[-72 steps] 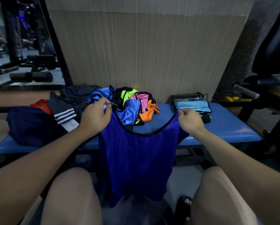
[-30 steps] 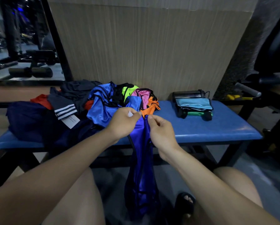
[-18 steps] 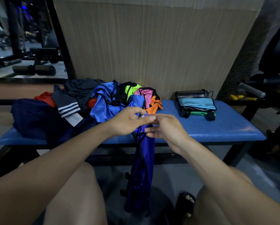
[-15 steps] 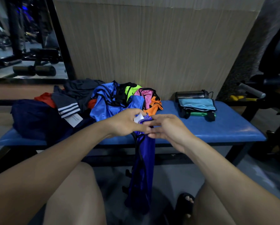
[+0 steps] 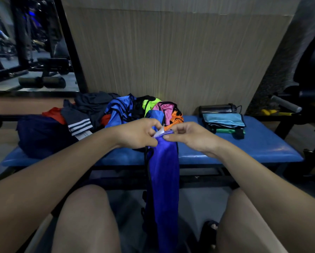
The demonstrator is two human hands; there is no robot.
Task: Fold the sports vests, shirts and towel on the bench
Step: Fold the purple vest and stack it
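A shiny blue sports vest (image 5: 164, 181) with black trim hangs folded lengthwise from my hands, in front of the blue padded bench (image 5: 259, 143), down between my knees. My left hand (image 5: 138, 133) pinches its top edge, where a small white tag shows. My right hand (image 5: 187, 136) pinches the same top edge from the right, thumb and fingers closed on the fabric. Behind my hands a heap of vests (image 5: 145, 110) in blue, neon green, pink and orange lies on the bench. A stack of folded items (image 5: 224, 122), light blue on top, sits at the right.
Dark garments (image 5: 91, 106), one with white stripes, and a navy bundle (image 5: 41, 134) cover the bench's left part. A dark bottle (image 5: 217, 108) lies behind the folded stack. A wood-panelled wall stands behind the bench; gym equipment (image 5: 299, 99) is at the right.
The vest was held spread wide by its shoulders; my hands have come together, so it now hangs as a narrow strip, both hands pinching its top.
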